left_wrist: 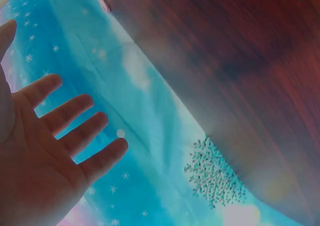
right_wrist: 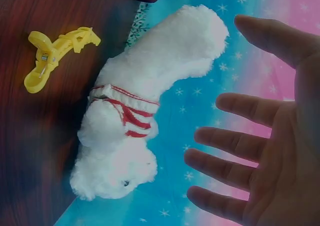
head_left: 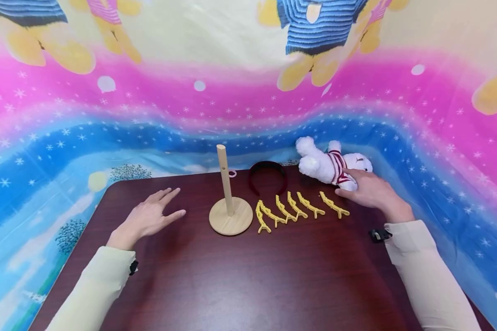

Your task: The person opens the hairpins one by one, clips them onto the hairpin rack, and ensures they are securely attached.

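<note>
Zero grips: left hand (head_left: 147,214) spread at 9 o'clock, right hand (head_left: 369,191) spread near plush (head_left: 320,164) at 2 o'clock on table (head_left: 248,285); plush judged light, soft, sturdy; best hold around striped torso (head_left: 338,166)

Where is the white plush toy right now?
In the head view, the white plush toy lies at the right rear of the table, right of the dark headband and close to the right hand.

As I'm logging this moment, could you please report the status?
Left hand empty, fingers spread. Right hand empty, beside stuffed toy. Toy lying down. Nothing between it and right hand.
</note>
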Demonstrator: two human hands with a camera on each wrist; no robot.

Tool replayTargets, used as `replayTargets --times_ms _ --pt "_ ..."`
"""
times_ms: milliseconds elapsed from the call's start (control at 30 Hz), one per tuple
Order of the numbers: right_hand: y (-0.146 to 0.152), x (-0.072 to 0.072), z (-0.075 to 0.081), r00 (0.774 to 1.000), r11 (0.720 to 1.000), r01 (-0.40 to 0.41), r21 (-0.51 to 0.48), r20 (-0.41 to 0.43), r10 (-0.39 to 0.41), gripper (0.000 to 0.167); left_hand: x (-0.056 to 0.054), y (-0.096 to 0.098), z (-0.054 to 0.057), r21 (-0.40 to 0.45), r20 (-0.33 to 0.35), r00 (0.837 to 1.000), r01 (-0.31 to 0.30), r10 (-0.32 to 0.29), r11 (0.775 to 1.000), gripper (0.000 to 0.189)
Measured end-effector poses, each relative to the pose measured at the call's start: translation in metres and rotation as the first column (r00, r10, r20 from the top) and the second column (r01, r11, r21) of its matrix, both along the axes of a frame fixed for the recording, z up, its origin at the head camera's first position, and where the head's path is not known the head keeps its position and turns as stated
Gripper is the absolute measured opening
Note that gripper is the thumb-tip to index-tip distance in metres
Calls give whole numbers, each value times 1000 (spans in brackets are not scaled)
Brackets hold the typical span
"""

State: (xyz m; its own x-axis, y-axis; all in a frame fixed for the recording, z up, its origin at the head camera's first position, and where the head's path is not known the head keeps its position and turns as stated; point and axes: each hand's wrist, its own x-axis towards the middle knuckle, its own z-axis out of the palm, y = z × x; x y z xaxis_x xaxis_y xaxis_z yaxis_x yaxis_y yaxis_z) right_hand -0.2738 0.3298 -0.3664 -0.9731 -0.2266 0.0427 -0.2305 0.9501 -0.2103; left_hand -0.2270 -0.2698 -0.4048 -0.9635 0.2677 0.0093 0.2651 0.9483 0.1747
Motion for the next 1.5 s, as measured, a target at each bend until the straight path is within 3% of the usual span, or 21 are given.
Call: replayTargets --times_ms 567,867,1100,1500 --pt "5 0 -17 999 999 -36 -13 15 36 69 -2 15 -19 107 12 998 57 -58 993 81" --pt "9 -1 -33 997 992 -78 -100 21 81 56 -3 26 -33 133 2 996 87 -88 987 78" --pt "16 -5 -47 997 992 -79 -98 0 80 56 -3 35 -40 177 24 993 106 -112 979 76" --pt "23 -12 -65 997 993 -55 -107 53 61 51 -4 46 -49 179 34 985 160 -169 971 69"
